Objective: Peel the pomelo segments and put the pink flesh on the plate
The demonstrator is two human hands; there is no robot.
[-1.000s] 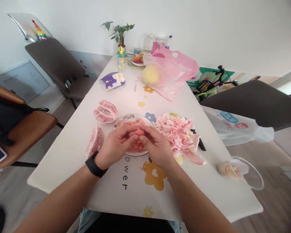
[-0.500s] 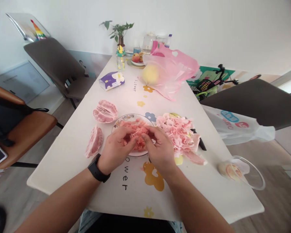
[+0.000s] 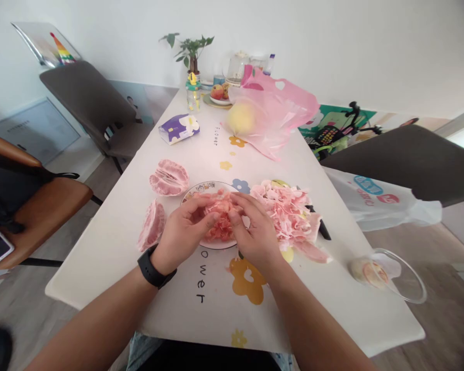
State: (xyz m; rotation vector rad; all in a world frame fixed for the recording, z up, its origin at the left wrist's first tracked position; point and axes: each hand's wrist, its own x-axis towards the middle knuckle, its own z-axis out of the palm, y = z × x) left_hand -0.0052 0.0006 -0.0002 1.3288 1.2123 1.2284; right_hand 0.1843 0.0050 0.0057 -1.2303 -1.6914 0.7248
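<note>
Over the plate, my left hand [image 3: 181, 229] and my right hand [image 3: 255, 229] face each other with bent thumbs and fingers around a piece of pomelo flesh [image 3: 222, 207]. Its outline blends with the loose pink flesh below. The round plate [image 3: 189, 192] has a printed rim and carries that pile; my hands hide part of it. Left of the plate lie two peeled pomelo chunks, one pomelo chunk [image 3: 169, 178] farther back and another pomelo chunk [image 3: 152, 225] beside my left wrist. Torn pomelo skins [image 3: 284, 211] are heaped by my right hand.
A dark knife handle [image 3: 324, 229] pokes out from the skins. At the right edge sits a clear plastic tub [image 3: 386, 275]. Farther back are a tissue pack [image 3: 179, 129], a pink bag [image 3: 282, 108] with a yellow fruit, and a water bottle [image 3: 193, 97]. A white bag [image 3: 382, 201] hangs at the right.
My hands have parted slightly above the plate, and more of the pink flesh shows between them. The view has shifted very slightly; the other things stay where they were.
</note>
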